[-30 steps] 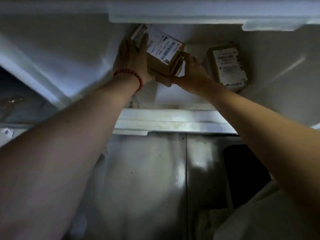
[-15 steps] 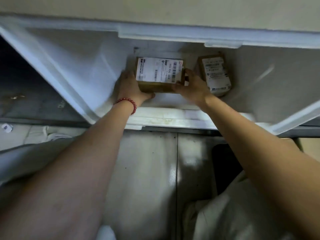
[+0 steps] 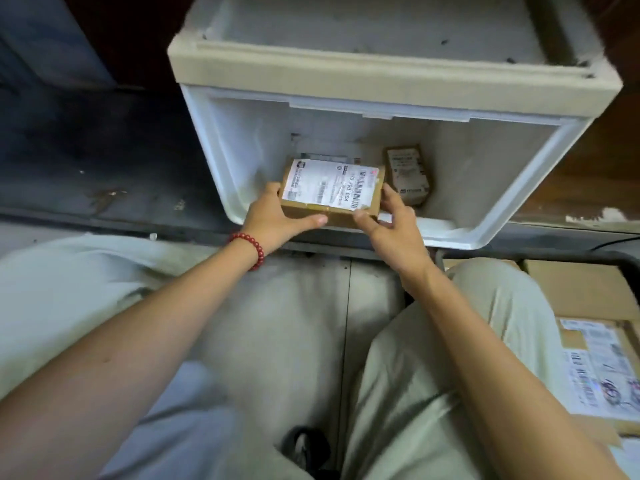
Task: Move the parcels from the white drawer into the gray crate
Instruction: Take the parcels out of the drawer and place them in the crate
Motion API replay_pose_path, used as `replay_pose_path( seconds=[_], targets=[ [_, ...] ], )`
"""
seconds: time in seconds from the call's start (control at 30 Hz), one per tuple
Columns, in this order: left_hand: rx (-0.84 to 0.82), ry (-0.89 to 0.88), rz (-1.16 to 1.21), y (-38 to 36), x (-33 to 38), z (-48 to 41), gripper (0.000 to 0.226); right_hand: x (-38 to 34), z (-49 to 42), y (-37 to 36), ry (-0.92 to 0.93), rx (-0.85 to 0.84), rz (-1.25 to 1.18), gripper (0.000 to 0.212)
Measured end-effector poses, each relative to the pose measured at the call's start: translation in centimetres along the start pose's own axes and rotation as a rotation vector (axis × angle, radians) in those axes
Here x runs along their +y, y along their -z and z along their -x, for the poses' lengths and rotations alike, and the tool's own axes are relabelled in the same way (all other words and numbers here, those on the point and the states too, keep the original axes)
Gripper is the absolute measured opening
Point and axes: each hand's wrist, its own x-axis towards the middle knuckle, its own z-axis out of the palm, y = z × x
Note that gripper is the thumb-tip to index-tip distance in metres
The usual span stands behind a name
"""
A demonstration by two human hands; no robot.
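Now: labelled parcel at the near edge of the white drawer, gripped at both ends by left hand and right hand, fingers curled round it. Smaller parcel lies just behind, to the right.

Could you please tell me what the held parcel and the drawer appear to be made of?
Parcel: brown cardboard with a matte finish, judging by its dull tan faces and crisp folded edges. Its label is white printed paper with a slight sheen. Drawer: probably plastic, given the smooth white walls and moulded rim.
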Motion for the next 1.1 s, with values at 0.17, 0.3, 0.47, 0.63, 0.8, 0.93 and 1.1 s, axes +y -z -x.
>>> replay_pose_path(
  seconds=[0.17, 0.3, 0.47, 0.63, 0.8, 0.93, 1.1],
  targets=[
    [0.058, 0.064, 0.265, 0.4, -1.9, 6.8, 0.065, 0.3, 5.8, -0.2, 0.085, 0.011, 0.133, 0.06],
    [0.113, 0.056, 0.298, 1.0, -2.8, 10.5, 0.054, 0.9, 7.7, -0.3, -0.025, 0.013, 0.131, 0.056],
    [0.184, -0.054, 0.335, 1.6, -2.0, 11.0, 0.038, -0.1, 6.9, -0.3, -0.141, 0.049, 0.16, 0.053],
    [0.194, -0.082, 0.314, 1.2, -1.6, 10.2, 0.038, 0.3, 5.9, -0.9, -0.196, 0.047, 0.15, 0.053],
    [0.199, -0.067, 0.14, 0.7, -1.3, 9.0, 0.053, 0.5, 5.6, -1.3, -0.229, 0.04, 0.159, 0.059],
    [0.201, -0.035, 0.172, 1.1, -1.7, 8.4, 0.06, 0.4, 5.6, -1.5, -0.174, 0.063, 0.107, 0.052],
    [0.222, 0.008, 0.219, 1.6, -2.1, 7.9, 0.072, 0.3, 5.2, -1.7, -0.024, 0.033, 0.055, 0.048]
  ],
)
